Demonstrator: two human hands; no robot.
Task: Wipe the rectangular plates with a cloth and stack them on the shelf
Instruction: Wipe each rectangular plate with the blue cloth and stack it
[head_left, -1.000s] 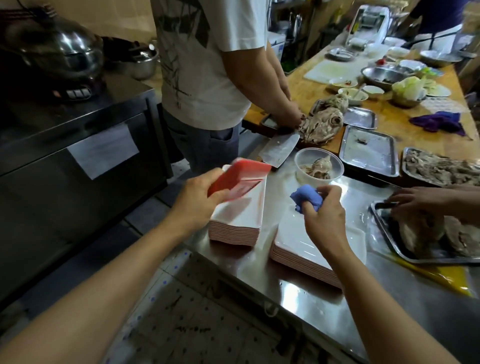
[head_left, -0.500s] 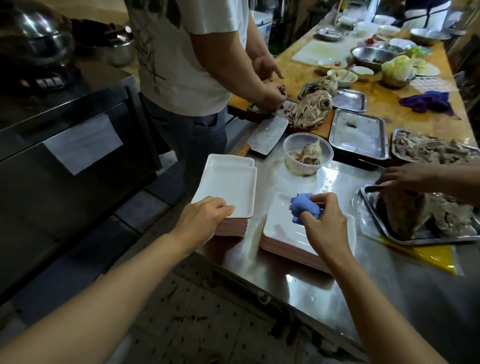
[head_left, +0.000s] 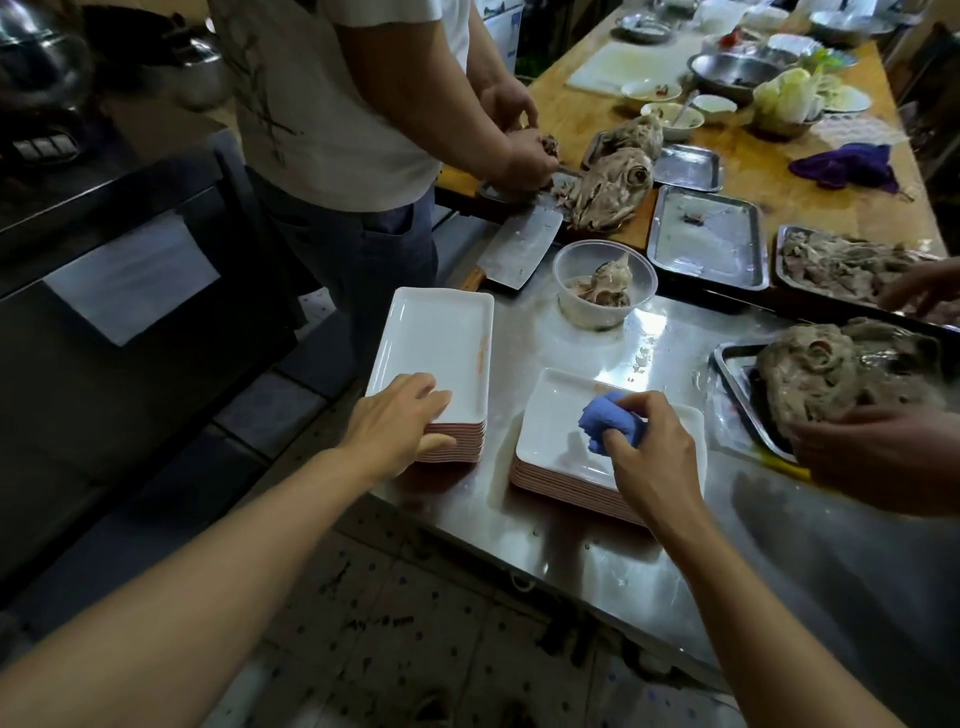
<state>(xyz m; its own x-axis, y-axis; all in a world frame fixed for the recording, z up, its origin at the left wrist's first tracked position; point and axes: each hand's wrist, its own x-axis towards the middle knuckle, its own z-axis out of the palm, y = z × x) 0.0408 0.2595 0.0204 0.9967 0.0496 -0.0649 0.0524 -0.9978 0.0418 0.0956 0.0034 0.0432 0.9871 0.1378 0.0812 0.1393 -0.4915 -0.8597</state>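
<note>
Two stacks of white rectangular plates with red undersides stand on the steel table. My left hand (head_left: 397, 426) grips the near end of the left stack (head_left: 441, 343), fingers on the top plate and thumb against the stack's side. That top plate has a reddish smear along its right rim. My right hand (head_left: 647, 457) holds a bunched blue cloth (head_left: 602, 421) against the top plate of the right stack (head_left: 556, 415). No shelf is in view.
A cleaver (head_left: 519, 249) and a clear tub of scraps (head_left: 602, 291) lie just behind the stacks. Metal trays of cooked meat (head_left: 831, 374) sit to the right, with another person's hands (head_left: 878, 452) on them. A person in a white shirt (head_left: 337, 104) stands at the table's left end.
My left hand has turned the tilted plate over and laid it flat on the left stack. My right hand with the cloth has stayed over the right stack.
</note>
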